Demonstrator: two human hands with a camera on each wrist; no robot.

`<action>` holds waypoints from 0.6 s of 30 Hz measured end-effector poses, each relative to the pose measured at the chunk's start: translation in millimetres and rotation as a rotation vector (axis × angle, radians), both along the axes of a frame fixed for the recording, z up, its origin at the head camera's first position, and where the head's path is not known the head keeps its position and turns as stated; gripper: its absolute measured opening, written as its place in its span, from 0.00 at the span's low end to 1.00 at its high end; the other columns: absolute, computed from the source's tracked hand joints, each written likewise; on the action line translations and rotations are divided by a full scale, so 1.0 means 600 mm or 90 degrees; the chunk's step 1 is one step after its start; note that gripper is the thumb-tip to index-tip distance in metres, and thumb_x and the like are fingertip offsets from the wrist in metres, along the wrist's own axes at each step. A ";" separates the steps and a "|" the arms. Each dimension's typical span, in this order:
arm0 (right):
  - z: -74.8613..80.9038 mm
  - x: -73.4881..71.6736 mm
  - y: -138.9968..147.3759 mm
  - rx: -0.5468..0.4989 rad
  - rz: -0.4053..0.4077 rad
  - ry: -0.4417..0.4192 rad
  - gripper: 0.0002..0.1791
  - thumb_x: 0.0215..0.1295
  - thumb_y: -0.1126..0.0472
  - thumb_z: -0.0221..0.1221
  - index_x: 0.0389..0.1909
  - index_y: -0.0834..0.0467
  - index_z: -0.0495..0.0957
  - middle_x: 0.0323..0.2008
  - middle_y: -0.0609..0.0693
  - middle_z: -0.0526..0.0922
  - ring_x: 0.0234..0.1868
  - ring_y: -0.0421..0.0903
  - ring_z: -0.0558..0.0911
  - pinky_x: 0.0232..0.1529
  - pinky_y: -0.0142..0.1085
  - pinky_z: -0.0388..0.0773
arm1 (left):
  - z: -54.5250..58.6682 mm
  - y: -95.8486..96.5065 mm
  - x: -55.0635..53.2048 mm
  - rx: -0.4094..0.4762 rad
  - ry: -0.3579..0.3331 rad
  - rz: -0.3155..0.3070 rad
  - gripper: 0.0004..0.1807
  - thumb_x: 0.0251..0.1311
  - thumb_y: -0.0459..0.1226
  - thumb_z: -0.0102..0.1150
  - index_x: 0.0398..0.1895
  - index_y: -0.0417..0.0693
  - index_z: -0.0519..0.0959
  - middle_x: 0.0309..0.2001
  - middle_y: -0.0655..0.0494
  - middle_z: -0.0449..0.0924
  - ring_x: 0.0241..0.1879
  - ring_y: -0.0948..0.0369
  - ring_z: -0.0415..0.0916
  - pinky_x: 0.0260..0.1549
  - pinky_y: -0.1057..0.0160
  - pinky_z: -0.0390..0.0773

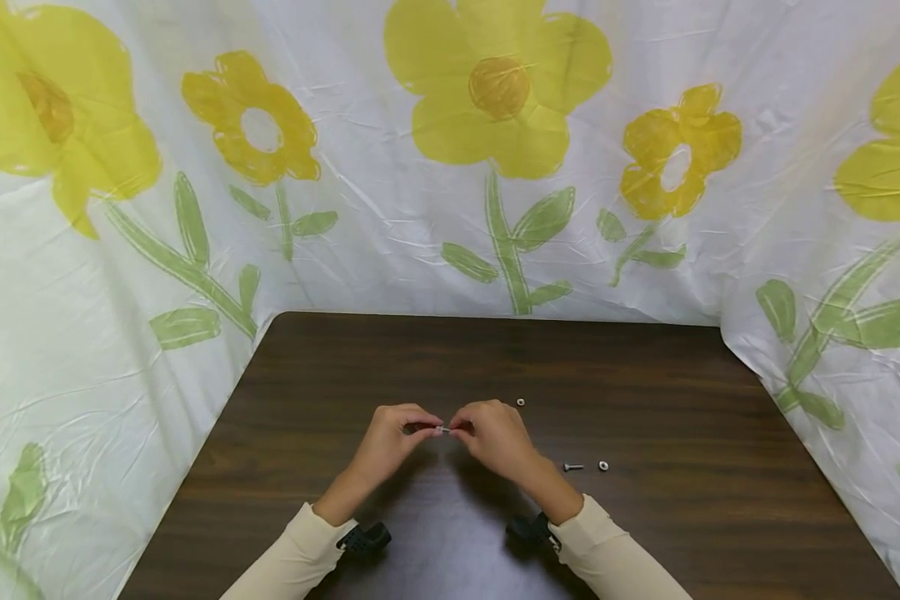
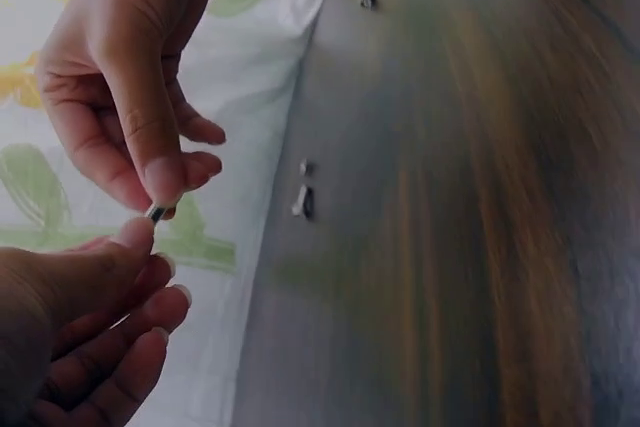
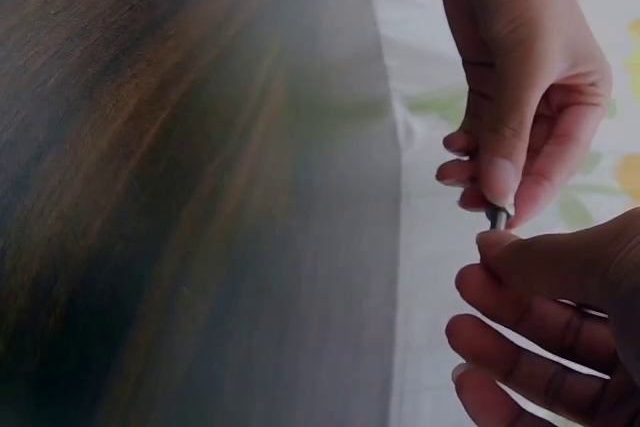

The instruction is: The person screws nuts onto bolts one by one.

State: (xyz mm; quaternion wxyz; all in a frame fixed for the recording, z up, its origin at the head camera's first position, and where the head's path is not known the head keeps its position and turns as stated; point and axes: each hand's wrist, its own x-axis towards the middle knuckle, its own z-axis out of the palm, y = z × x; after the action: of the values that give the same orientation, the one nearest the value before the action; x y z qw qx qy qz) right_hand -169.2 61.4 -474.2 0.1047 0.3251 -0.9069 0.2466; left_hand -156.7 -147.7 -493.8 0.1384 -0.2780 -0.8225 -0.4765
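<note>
Both hands meet above the dark table, thumbs and fingertips on one small metal bolt [image 1: 444, 430]. My left hand [image 1: 392, 439] pinches its left end, where a wider, darker part shows at the fingertips in the right wrist view. The right hand [image 1: 497, 439] pinches the other end of the thin shank [image 3: 499, 219]. Most of the bolt is hidden by fingertips, and I cannot tell whether a nut is on it. In the left wrist view a short bit of the bolt [image 2: 155, 213] shows between the two thumbs.
On the wooden table [image 1: 307, 367], right of the right hand, lie a second bolt [image 1: 573, 467] and a nut [image 1: 603, 467]. Another nut [image 1: 521, 402] is beyond the right hand. A flower-printed white sheet [image 1: 375, 242] hangs behind and along the table's sides.
</note>
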 end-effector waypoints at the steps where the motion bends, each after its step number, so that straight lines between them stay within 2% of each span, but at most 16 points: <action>1: -0.004 -0.001 -0.002 0.009 0.002 -0.004 0.02 0.59 0.60 0.73 0.31 0.50 0.89 0.30 0.40 0.88 0.28 0.35 0.82 0.27 0.31 0.78 | -0.003 -0.002 -0.001 -0.011 -0.002 0.001 0.05 0.53 0.26 0.73 0.33 0.40 0.90 0.33 0.56 0.88 0.31 0.65 0.83 0.29 0.67 0.83; 5: -0.015 -0.006 -0.011 0.046 0.009 -0.020 0.02 0.59 0.61 0.73 0.30 0.50 0.90 0.30 0.41 0.88 0.28 0.36 0.82 0.27 0.33 0.78 | -0.017 -0.009 -0.003 -0.051 -0.013 -0.002 0.05 0.53 0.27 0.74 0.33 0.40 0.89 0.32 0.55 0.88 0.31 0.66 0.82 0.30 0.68 0.83; 11: -0.029 -0.009 -0.021 0.075 0.024 -0.039 0.02 0.60 0.60 0.72 0.29 0.51 0.89 0.28 0.41 0.87 0.26 0.35 0.81 0.25 0.30 0.76 | -0.038 -0.014 -0.008 -0.083 -0.038 0.002 0.04 0.53 0.28 0.74 0.31 0.43 0.89 0.32 0.57 0.86 0.31 0.66 0.81 0.30 0.68 0.82; 18: -0.045 -0.017 -0.029 0.102 0.035 -0.010 0.03 0.59 0.61 0.72 0.28 0.50 0.89 0.28 0.41 0.87 0.28 0.38 0.83 0.26 0.33 0.78 | -0.051 -0.016 -0.013 -0.121 -0.026 0.008 0.04 0.53 0.29 0.75 0.30 0.45 0.89 0.32 0.57 0.86 0.33 0.63 0.82 0.33 0.66 0.83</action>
State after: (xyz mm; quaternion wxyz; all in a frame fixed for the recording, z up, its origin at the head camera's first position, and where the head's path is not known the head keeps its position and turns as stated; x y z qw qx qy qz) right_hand -179.2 43.9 -501.2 0.0642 0.3555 -0.9151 0.1788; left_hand -164.7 -157.3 -524.4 0.0978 -0.2750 -0.8685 -0.4006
